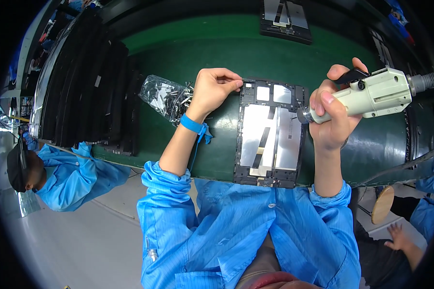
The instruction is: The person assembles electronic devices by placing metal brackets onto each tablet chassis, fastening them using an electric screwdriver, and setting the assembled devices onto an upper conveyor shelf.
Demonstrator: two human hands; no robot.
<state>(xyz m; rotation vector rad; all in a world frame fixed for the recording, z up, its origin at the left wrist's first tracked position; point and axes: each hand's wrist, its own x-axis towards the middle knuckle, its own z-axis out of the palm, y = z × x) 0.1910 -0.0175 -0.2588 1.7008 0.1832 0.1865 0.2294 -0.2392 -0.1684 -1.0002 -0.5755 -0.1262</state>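
Observation:
An opened tablet [257, 127], with silver battery panels in a black frame, lies on the green table at its front edge. At its far left corner is my left hand [211, 91], thumb and forefinger pinched together; whatever is between the fingertips is too small to make out. A blue wrist strap circles that wrist. My right hand [333, 118] grips a cream electric screwdriver [385, 92] with a black lever. The tool lies nearly level, its grey nose pointing left by the tablet's right edge. I cannot tell whether its tip touches the tablet.
A clear plastic bag [160, 95] of small dark and metallic parts lies left of my left hand. Farther left stands a row of black trays [89, 91]. Another opened tablet [287, 24] is at the back. Co-workers [67, 173] sit on both sides.

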